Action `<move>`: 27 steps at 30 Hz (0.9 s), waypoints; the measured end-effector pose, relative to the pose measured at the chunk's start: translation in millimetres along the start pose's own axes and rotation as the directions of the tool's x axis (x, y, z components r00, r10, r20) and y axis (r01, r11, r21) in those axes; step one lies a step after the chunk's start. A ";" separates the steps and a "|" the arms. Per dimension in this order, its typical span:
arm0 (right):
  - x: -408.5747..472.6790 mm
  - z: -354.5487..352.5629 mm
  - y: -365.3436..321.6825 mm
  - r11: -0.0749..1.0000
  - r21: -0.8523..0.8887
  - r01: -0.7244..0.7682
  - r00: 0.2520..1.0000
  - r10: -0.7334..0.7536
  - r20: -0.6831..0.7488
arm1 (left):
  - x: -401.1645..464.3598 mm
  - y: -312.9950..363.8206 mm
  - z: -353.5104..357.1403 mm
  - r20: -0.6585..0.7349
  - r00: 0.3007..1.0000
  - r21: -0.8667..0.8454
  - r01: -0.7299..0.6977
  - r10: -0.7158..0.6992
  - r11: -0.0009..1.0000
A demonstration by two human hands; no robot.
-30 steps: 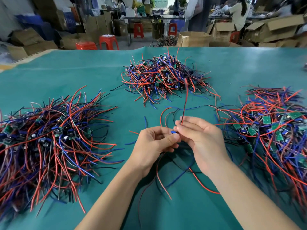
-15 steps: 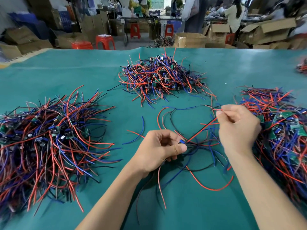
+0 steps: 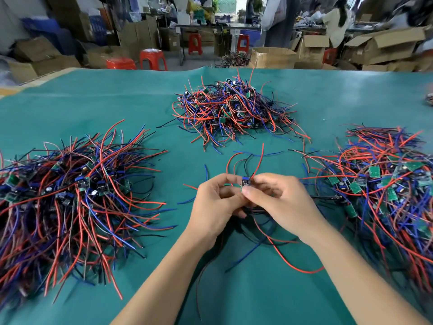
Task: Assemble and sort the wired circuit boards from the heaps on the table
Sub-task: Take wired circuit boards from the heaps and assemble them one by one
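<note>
Circuit board (image 3: 245, 182), small and dark with a blue part on it, sits at the centre of the frame, pinched between both hands just above the green surface (image 3: 117, 99). The left hand (image 3: 214, 205) comes in from the lower middle, forearm angled up to the right, fingers curled and thumb and forefinger closed on the board's left side. The right hand (image 3: 280, 202) reaches in from the lower right, knuckles up, its curled fingertips gripping the board's right side. Red, blue and black wires (image 3: 260, 158) rise from the board and more trail beneath the hands toward the lower frame. Three heaps of wired boards lie around the hands: the left heap (image 3: 70, 191), the far heap (image 3: 232, 109) at upper centre, and the right heap (image 3: 384, 184).
</note>
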State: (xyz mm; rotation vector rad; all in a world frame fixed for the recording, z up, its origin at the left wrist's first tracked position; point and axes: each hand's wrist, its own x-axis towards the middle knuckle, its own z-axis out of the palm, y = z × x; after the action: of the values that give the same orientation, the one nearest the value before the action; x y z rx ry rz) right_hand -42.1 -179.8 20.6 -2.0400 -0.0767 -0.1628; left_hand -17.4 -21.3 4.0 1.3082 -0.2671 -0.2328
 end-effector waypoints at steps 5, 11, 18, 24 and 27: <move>-1.4 -7.7 -2.6 0.968 0.240 -0.076 0.996 0.087 -0.035 | -1.6 -0.7 2.8 0.103 0.995 0.131 -0.022 0.009 0.991; 2.2 -13.1 -3.7 0.980 0.199 0.012 0.970 0.038 -0.242 | -1.3 2.5 -0.9 0.133 0.989 0.135 0.042 -0.060 0.990; 1.0 -61.0 -11.7 0.934 0.339 0.115 0.844 0.088 -0.529 | -2.8 5.0 -0.3 0.211 0.975 0.191 0.027 -0.068 0.981; -18.3 -130.8 -33.0 0.993 0.119 -0.006 0.828 0.071 -0.556 | -2.1 3.5 1.1 0.138 0.988 0.188 0.040 -0.067 0.981; -27.2 -170.1 -32.3 0.888 -0.347 -0.303 0.852 0.089 -0.516 | -1.9 3.0 2.4 0.112 0.991 0.180 0.049 -0.070 0.983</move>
State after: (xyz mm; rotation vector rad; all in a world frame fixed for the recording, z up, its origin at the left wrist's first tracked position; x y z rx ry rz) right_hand -87.0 -315.9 121.6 -2.3510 0.5351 -0.6035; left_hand -19.9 -22.2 7.3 1.4819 -0.3560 -0.3440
